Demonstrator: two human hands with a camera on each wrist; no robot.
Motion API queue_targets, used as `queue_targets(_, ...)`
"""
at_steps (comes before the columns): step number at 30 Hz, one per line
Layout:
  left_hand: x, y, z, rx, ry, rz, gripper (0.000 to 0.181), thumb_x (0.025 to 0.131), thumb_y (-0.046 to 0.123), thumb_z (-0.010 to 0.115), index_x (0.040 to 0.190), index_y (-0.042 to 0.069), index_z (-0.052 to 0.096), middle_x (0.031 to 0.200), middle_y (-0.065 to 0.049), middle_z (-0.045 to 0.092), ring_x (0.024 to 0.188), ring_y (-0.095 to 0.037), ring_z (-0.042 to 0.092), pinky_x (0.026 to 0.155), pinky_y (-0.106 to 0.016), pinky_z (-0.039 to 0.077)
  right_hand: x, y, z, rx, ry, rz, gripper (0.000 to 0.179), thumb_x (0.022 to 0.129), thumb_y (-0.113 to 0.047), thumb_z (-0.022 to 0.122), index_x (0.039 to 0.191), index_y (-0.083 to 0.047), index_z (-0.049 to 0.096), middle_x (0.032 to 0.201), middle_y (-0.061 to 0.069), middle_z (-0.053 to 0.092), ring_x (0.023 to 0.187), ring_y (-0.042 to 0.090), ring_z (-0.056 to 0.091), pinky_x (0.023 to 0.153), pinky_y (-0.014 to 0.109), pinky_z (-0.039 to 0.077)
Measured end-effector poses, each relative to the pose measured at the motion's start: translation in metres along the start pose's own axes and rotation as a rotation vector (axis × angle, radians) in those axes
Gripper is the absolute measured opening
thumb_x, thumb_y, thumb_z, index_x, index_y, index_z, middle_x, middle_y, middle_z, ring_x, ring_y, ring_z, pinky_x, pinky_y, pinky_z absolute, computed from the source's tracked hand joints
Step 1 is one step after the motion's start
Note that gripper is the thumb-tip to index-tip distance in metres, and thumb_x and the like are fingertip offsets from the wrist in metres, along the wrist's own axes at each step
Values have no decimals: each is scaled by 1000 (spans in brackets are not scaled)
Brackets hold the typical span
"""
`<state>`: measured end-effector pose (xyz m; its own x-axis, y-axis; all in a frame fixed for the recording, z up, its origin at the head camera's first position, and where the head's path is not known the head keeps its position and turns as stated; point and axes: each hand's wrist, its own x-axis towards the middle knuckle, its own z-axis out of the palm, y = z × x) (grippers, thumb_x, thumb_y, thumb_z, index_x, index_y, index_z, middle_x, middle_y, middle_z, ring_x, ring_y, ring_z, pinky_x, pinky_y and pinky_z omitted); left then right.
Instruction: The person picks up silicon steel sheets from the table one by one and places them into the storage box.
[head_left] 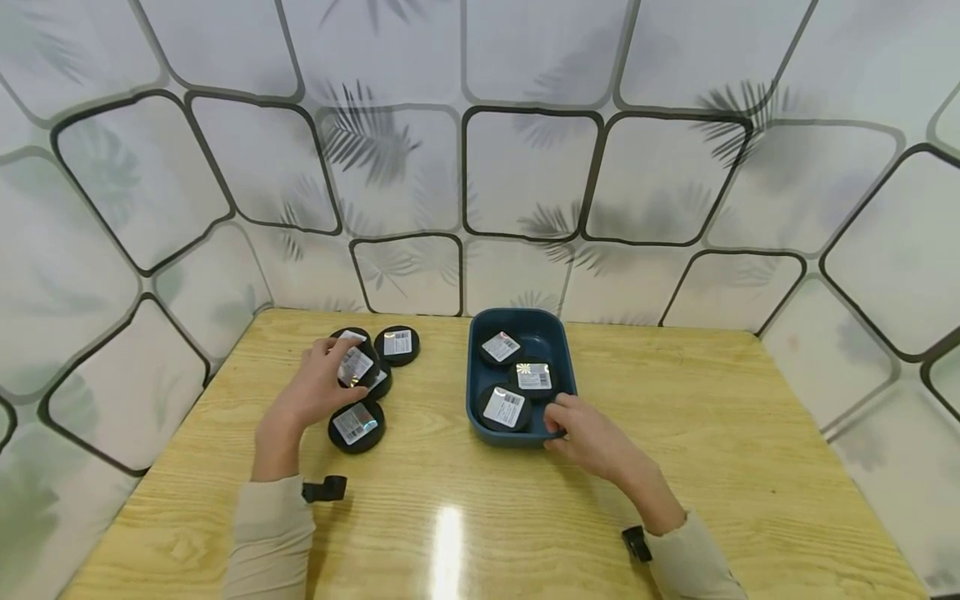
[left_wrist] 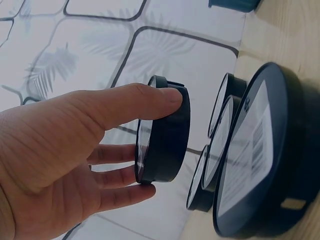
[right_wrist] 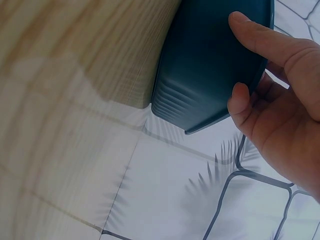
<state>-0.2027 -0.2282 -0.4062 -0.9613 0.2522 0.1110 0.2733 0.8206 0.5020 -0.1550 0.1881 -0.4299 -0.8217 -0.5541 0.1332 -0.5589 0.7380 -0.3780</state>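
Observation:
My left hand (head_left: 310, 392) grips a round, flat black container (head_left: 356, 367) with a white label, thumb on one side and fingers on the other. In the left wrist view, this held container (left_wrist: 170, 137) is raised off the table, apart from the others. Beneath and around it lie more such containers, among them a front one (head_left: 356, 426) and a back right one (head_left: 397, 344). With its thumb and curled fingers, my right hand (head_left: 600, 440) pinches the near right rim of a dark blue bin (head_left: 540, 340). Three labelled containers lie inside, including one (head_left: 506, 407) near the front.
The wooden table (head_left: 675, 392) bears everything. Patterned fabric walls (head_left: 532, 175) rise behind it and at both sides. A glare spot shows on the tabletop near the front. Each wrist wears a black strap mount (head_left: 326, 488).

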Motion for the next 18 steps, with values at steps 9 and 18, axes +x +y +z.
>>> queue_targets(9,3,12,6,-8,-8,46,73,85,15,76,147,3,39,143,-33,31,128,-53,33,94,-65,41,0,1,0,0,5,2,30,80,-10,82,79,-17,53,81,-6,42,74,10,42,65,24,40)
queue_targets(18,6,19,10,-12,1,88,72,85,13,77,146,5,41,141,-32,32,129,-50,36,97,-63,40,2,0,0,-12,-3,24,30,80,-11,82,79,-18,53,81,-7,42,74,10,42,65,24,40)
